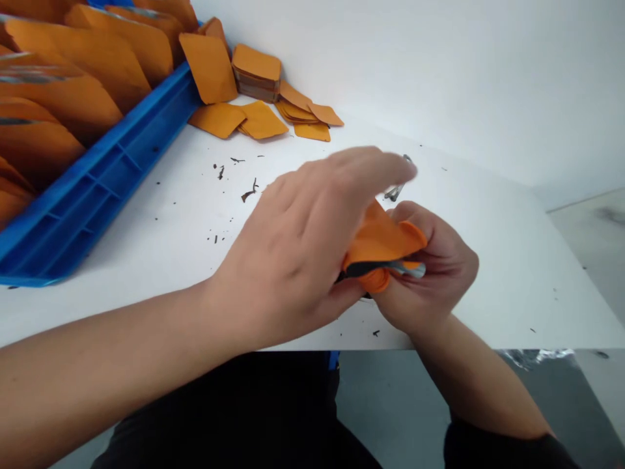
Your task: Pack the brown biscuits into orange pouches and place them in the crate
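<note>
Both hands' grip is clamped on the orange piece [383, 244], left hand [303, 247] above, right hand [434, 267] beneath.

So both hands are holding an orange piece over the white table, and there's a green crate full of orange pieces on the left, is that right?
Not quite: the crate is blue, not green, as the head view shows. The rest holds: the left hand and right hand both hold an orange piece over the white table, and the crate on the left is full of orange pieces.
</note>
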